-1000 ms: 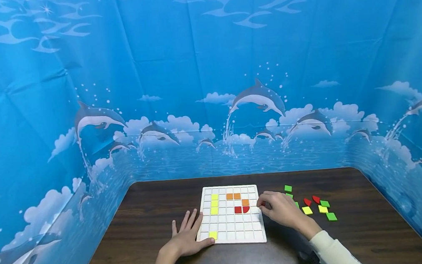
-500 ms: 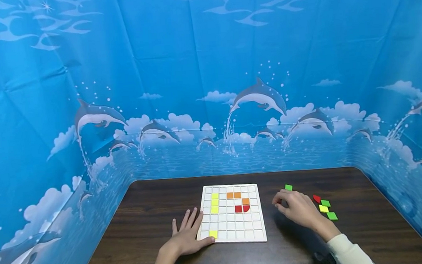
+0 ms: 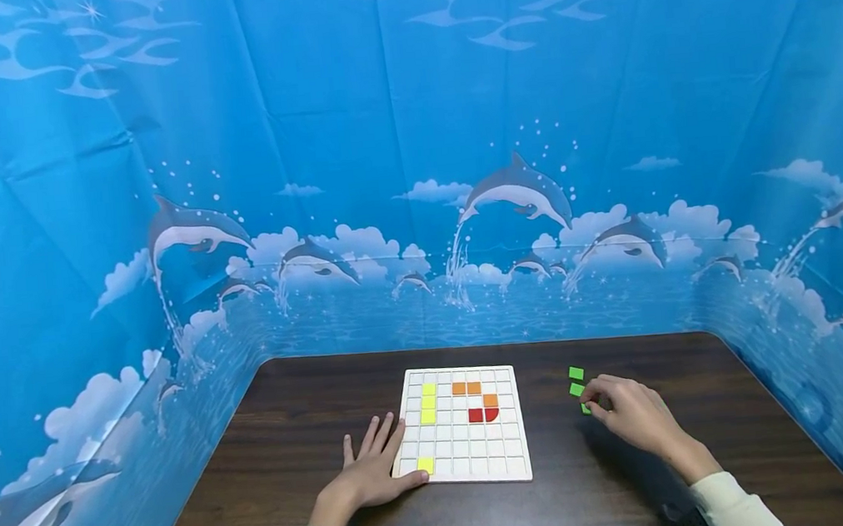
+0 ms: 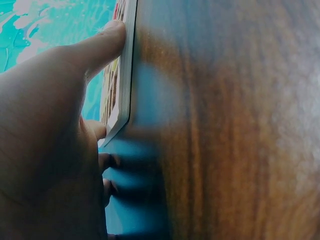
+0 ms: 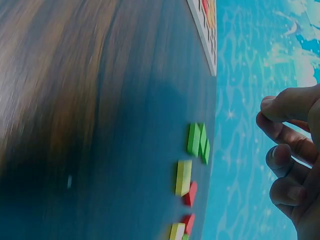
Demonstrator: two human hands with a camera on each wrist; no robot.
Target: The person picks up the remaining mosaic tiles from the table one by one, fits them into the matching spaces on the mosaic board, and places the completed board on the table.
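Note:
A white gridded board (image 3: 464, 451) lies on the table. My left hand (image 3: 368, 478), fingers spread, rests at its lower left corner, with the thumb on the front edge beside a yellow tile (image 3: 426, 466). Higher on the grid are a yellow column (image 3: 428, 405), several orange tiles (image 3: 466, 388), a red square tile (image 3: 476, 415) and a red rounded tile (image 3: 492, 414). Over the loose tiles hovers my right hand (image 3: 634, 413), fingers loosely bent and thumb near the index finger; nothing shows between them. Green tiles (image 3: 577, 389) lie by its fingertips, one partly covered.
In the right wrist view, loose yellow tiles (image 5: 183, 178) and red tiles (image 5: 190, 194) lie beyond the green ones; the hand hides them in the head view. A dark wood table (image 3: 272, 443) bears everything. A blue dolphin-print cloth (image 3: 365, 310) surrounds it.
My right hand has moved right, from the board's right edge to above the loose tiles, covering most of them. The left hand and the board's tiles have stayed put.

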